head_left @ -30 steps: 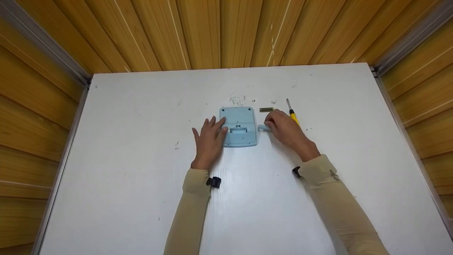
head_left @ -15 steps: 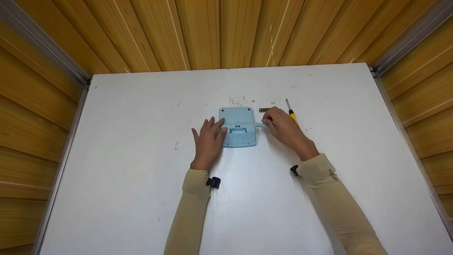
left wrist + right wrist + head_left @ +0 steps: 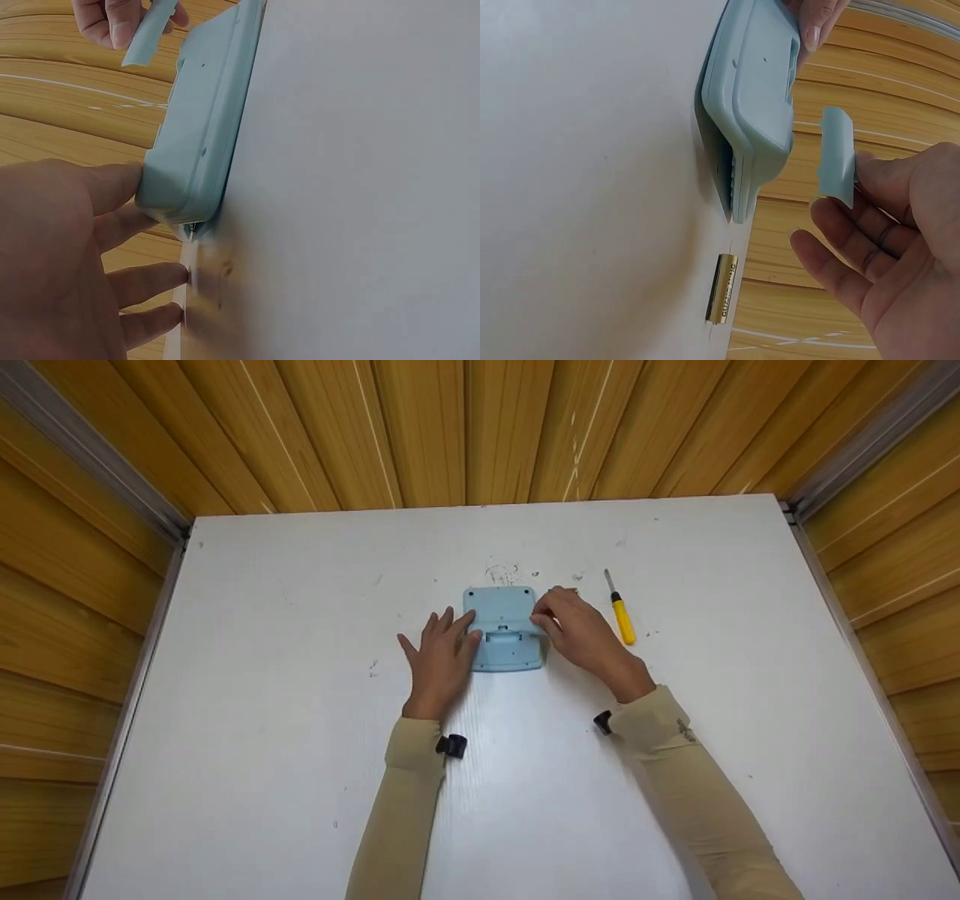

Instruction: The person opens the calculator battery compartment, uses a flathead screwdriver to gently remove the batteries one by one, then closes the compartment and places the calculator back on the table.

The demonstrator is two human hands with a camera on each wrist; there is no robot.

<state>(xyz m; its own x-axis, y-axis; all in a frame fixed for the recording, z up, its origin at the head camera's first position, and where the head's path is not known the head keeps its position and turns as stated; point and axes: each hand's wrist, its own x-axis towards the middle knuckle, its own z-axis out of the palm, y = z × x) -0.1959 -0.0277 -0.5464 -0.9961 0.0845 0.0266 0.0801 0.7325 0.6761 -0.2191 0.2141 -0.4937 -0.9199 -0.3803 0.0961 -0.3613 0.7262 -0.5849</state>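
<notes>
A light-blue calculator (image 3: 501, 604) lies back side up on the white table, its battery compartment (image 3: 504, 637) uncovered. My left hand (image 3: 442, 667) rests at its left edge, fingers spread and fairly straight; the left wrist view has the thumb and index finger touching the casing (image 3: 176, 165). Between thumb and fingers, my right hand (image 3: 585, 634) pinches a small light-blue battery cover (image 3: 836, 154). That cover is held above the calculator's right side, apart from it in the right wrist view. Past the right hand's fingers lies a gold battery (image 3: 721, 289), mostly hidden by the hand in the head view.
A screwdriver (image 3: 622, 619) with a yellow and black handle lies to the right of my right hand. Small dark marks (image 3: 501, 571) dot the white table (image 3: 300, 772). Wood-patterned panels (image 3: 495, 435) stand behind its far edge.
My right hand has moved left with the battery cover, from beside the calculator to over its right side. It now hides most of the battery. The left hand stays nearly in place.
</notes>
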